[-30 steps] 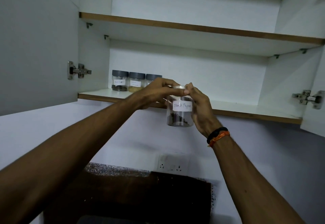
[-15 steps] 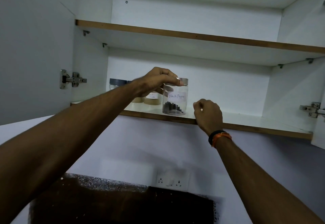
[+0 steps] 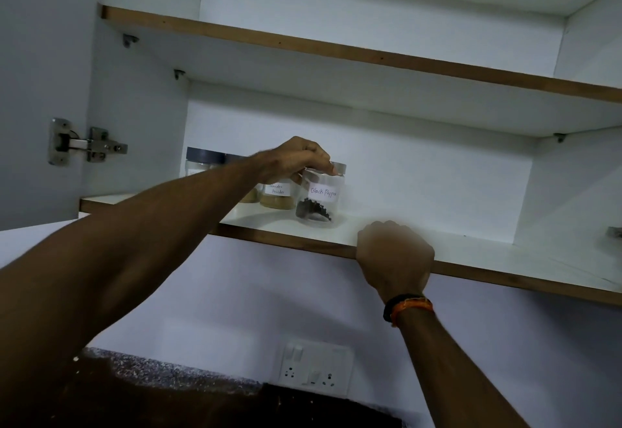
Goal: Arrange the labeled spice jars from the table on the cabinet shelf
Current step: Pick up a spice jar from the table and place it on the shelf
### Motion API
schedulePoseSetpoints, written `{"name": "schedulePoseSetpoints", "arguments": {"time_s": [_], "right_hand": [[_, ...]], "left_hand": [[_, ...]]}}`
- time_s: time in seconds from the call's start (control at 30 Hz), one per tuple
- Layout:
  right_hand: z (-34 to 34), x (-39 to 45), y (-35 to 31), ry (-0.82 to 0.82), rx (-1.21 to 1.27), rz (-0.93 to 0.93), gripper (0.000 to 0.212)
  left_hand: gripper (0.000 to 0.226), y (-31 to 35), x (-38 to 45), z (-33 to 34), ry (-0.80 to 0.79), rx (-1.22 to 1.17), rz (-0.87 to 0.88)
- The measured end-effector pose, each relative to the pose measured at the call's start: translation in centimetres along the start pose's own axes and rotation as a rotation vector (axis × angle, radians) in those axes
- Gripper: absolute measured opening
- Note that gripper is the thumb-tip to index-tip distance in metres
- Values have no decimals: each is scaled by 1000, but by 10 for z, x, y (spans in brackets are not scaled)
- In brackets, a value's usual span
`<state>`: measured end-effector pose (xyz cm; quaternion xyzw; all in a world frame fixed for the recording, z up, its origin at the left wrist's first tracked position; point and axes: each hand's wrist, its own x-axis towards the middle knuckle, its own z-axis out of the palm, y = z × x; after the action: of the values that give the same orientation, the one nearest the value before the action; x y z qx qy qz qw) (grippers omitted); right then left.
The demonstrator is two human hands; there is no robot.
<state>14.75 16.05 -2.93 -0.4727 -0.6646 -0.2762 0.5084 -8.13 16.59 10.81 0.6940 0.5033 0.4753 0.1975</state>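
Note:
A clear jar labelled "Black Pepper" [image 3: 319,202] stands on the lower cabinet shelf [image 3: 471,252], dark peppercorns at its bottom. My left hand [image 3: 296,158] grips it from above around the lid. To its left stand three more labelled jars in a row: one with tan powder [image 3: 277,197], one mostly hidden behind my arm, and a grey-lidded jar [image 3: 202,162] at the far left. My right hand [image 3: 395,252] is curled over the shelf's front wooden edge, right of the pepper jar, holding no jar.
An upper shelf [image 3: 336,47] spans the cabinet above. The open left door carries a metal hinge [image 3: 84,143]. Below are the white wall, a switch and socket plate [image 3: 314,365] and a dark speckled countertop [image 3: 168,394].
The Black Pepper jar went from mid-air in both hands onto the lower shelf beside the other jars. My right hand let go and dropped to the shelf's front edge.

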Motion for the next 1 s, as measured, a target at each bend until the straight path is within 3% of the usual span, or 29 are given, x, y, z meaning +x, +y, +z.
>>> {"name": "schedulePoseSetpoints", "arguments": {"time_s": [0.2,0.4,0.6,1.0], "right_hand": [[7,-1,2,88,35,-7,40],[11,-1,3,147,43,-16,39],[11,-2,3,183,55,-24,39],[13,-1,2,183,70,-24,41]], "left_hand": [[36,-20,21,6,6,54,-1],[35,-12,35,-9,-12,509,189],[38,-8,46,-19,-97,743,238],[45,-17,64,-21,-96,898,211]]}}
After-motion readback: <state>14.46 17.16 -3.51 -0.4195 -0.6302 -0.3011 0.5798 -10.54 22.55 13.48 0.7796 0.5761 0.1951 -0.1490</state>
